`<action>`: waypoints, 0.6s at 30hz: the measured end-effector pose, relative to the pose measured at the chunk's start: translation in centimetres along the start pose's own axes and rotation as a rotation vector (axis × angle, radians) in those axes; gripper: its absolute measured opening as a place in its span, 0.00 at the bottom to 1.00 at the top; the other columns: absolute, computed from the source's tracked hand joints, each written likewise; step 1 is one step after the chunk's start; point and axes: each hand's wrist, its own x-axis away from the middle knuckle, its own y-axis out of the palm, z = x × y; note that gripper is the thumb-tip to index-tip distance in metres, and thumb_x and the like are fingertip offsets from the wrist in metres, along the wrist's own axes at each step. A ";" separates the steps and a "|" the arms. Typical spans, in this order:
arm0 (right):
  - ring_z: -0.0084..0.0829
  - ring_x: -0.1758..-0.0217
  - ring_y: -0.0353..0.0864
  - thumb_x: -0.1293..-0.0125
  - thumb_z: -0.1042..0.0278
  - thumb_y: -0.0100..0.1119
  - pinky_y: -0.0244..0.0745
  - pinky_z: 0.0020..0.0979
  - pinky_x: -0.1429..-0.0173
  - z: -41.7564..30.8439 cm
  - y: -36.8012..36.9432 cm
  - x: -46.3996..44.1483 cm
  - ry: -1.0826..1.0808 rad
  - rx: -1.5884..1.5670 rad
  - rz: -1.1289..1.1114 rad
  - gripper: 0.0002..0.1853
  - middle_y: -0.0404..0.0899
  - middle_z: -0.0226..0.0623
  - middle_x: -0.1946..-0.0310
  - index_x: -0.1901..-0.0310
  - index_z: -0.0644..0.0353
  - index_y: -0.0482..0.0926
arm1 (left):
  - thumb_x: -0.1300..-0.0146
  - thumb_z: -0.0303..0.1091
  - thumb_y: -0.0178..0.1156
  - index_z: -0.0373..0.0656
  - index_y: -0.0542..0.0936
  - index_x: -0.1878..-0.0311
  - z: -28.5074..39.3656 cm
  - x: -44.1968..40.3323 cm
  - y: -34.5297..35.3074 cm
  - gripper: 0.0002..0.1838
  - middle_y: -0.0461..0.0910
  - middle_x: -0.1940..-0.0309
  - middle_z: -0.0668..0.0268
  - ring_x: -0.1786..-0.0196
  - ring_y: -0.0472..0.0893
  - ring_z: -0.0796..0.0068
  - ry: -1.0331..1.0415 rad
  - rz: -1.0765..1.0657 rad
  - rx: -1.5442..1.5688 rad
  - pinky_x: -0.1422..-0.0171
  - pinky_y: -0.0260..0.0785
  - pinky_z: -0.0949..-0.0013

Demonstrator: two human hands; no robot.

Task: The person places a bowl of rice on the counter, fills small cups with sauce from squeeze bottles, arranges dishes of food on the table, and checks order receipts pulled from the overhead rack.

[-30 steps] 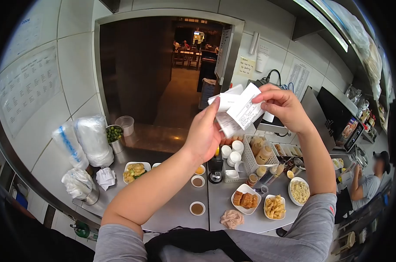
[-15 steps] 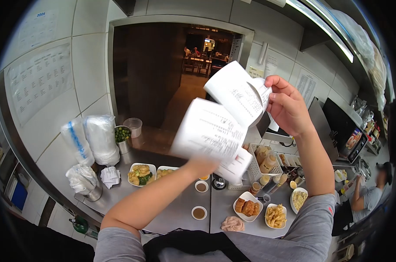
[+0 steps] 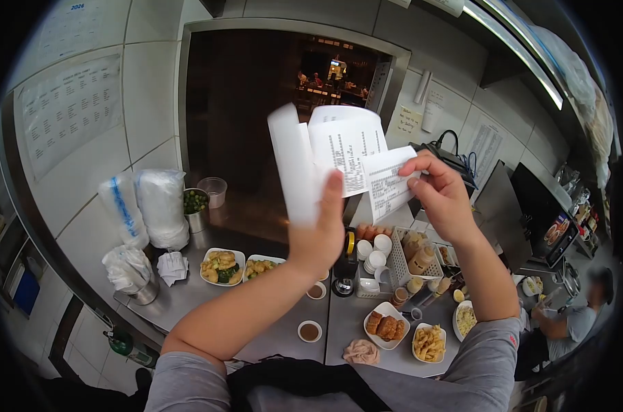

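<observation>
Several printed paper receipts [image 3: 342, 145] are fanned out in front of the pass window. My left hand [image 3: 317, 230] is closed on their lower left part, with its thumb pressed over the front; the other fingers are hidden. My right hand [image 3: 440, 196] pinches the right edge of a smaller printed receipt [image 3: 388, 185], which overlaps the others. Lines of print show on the papers, too small to read. Below my hands are white dishes of fried food, among them a square bowl of brown fried pieces [image 3: 385, 326] and a bowl of yellow fried strips [image 3: 429, 343].
Two sauce cups [image 3: 309, 332] and a crumpled cloth [image 3: 361, 351] lie on the steel counter [image 3: 256, 323]. A white basket of bottles [image 3: 416, 257] is at centre right. Wrapped stacks of plastic [image 3: 159, 209] stand left. Another person [image 3: 572, 323] works at far right.
The receipts have been turned and spread differently. My right hand has moved lower and now holds a smaller slip at the right. My left hand has risen with the stack, uncovering cups behind.
</observation>
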 end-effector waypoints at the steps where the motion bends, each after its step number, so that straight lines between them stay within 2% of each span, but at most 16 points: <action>1: 0.18 0.54 0.70 0.36 0.82 0.47 0.66 0.22 0.49 -0.1 0.2 0.3 -0.004 0.001 -0.023 0.10 0.69 0.29 0.58 0.57 0.64 0.77 | 0.29 0.46 0.49 0.31 0.71 0.45 0.4 -0.7 0.0 0.24 0.76 0.50 0.60 0.49 0.74 0.75 0.052 0.006 0.042 0.44 0.65 0.71; 3: 0.18 0.55 0.70 0.36 0.82 0.47 0.66 0.21 0.49 -0.2 0.7 0.7 -0.020 0.023 -0.050 0.10 0.69 0.29 0.58 0.56 0.64 0.77 | 0.28 0.45 0.48 0.31 0.72 0.45 1.3 -1.9 -0.3 0.23 0.76 0.51 0.60 0.49 0.75 0.75 0.105 0.013 0.083 0.45 0.65 0.71; 6: 0.18 0.56 0.71 0.36 0.83 0.47 0.68 0.21 0.51 -0.4 1.1 1.3 -0.019 0.081 -0.091 0.11 0.70 0.29 0.58 0.56 0.63 0.78 | 0.27 0.44 0.47 0.32 0.72 0.47 2.1 -2.9 -1.0 0.21 0.76 0.53 0.61 0.51 0.75 0.76 0.157 0.024 -0.041 0.46 0.66 0.72; 8: 0.19 0.60 0.73 0.37 0.83 0.47 0.70 0.22 0.55 -1.1 1.3 1.5 0.103 0.122 -0.178 0.12 0.70 0.29 0.59 0.57 0.62 0.79 | 0.27 0.44 0.47 0.32 0.72 0.48 2.6 -3.3 -1.1 0.21 0.76 0.54 0.61 0.52 0.74 0.77 0.139 0.020 -0.041 0.47 0.66 0.72; 9: 0.19 0.64 0.73 0.37 0.82 0.48 0.71 0.23 0.61 -0.7 1.3 1.6 0.113 0.066 -0.235 0.11 0.70 0.30 0.63 0.59 0.61 0.80 | 0.27 0.45 0.47 0.32 0.74 0.51 2.5 -3.8 -1.4 0.22 0.77 0.57 0.63 0.54 0.75 0.78 0.212 0.029 -0.074 0.49 0.66 0.72; 10: 0.19 0.64 0.73 0.37 0.82 0.48 0.71 0.23 0.61 -0.8 1.0 1.5 0.112 0.066 -0.236 0.11 0.70 0.30 0.63 0.59 0.61 0.80 | 0.27 0.45 0.47 0.32 0.74 0.51 2.8 -3.8 -1.6 0.22 0.77 0.57 0.63 0.54 0.75 0.78 0.213 0.029 -0.075 0.49 0.66 0.72; 12: 0.19 0.67 0.72 0.38 0.79 0.50 0.69 0.23 0.63 -1.3 -0.1 1.0 0.020 0.551 -0.446 0.10 0.70 0.31 0.66 0.60 0.62 0.81 | 0.31 0.39 0.53 0.34 0.76 0.54 4.0 -3.9 -2.2 0.15 0.77 0.64 0.63 0.59 0.76 0.76 0.295 -0.041 -0.413 0.53 0.68 0.71; 13: 0.20 0.66 0.72 0.38 0.76 0.54 0.67 0.22 0.63 -1.9 -0.3 0.9 0.065 0.580 -0.316 0.07 0.70 0.32 0.68 0.61 0.64 0.81 | 0.40 0.31 0.58 0.36 0.77 0.57 4.3 -4.8 -3.4 0.11 0.76 0.69 0.61 0.66 0.78 0.67 0.557 -0.250 -0.718 0.59 0.70 0.69; 14: 0.20 0.66 0.72 0.38 0.76 0.54 0.67 0.22 0.63 -2.4 -0.2 0.9 0.065 0.578 -0.312 0.07 0.70 0.32 0.68 0.61 0.64 0.81 | 0.50 0.26 0.58 0.39 0.78 0.60 4.3 -5.2 -3.5 0.12 0.73 0.72 0.62 0.71 0.77 0.62 0.747 -0.262 -0.980 0.64 0.71 0.67; 16: 0.20 0.65 0.72 0.38 0.72 0.58 0.66 0.22 0.63 -3.2 0.1 0.9 0.059 0.315 -0.245 0.07 0.70 0.32 0.68 0.61 0.65 0.81 | 0.50 0.26 0.58 0.41 0.77 0.65 4.2 -4.9 -3.6 0.08 0.71 0.75 0.66 0.75 0.77 0.66 0.883 -0.230 -1.320 0.66 0.72 0.66; 17: 0.22 0.60 0.74 0.38 0.66 0.62 0.69 0.23 0.58 -3.3 0.7 1.1 0.120 0.157 -0.308 0.11 0.73 0.32 0.65 0.59 0.65 0.81 | 0.50 0.26 0.58 0.41 0.77 0.65 4.2 -5.0 -3.4 0.08 0.71 0.75 0.66 0.75 0.77 0.66 0.887 -0.238 -1.322 0.66 0.72 0.66; 18: 0.26 0.53 0.75 0.37 0.62 0.61 0.71 0.26 0.49 -2.1 1.9 1.4 0.043 -0.035 -0.339 0.18 0.75 0.34 0.58 0.51 0.65 0.77 | 0.51 0.27 0.58 0.42 0.77 0.66 4.2 -5.1 -3.2 0.07 0.70 0.75 0.67 0.76 0.76 0.70 1.006 -0.222 -1.409 0.64 0.73 0.67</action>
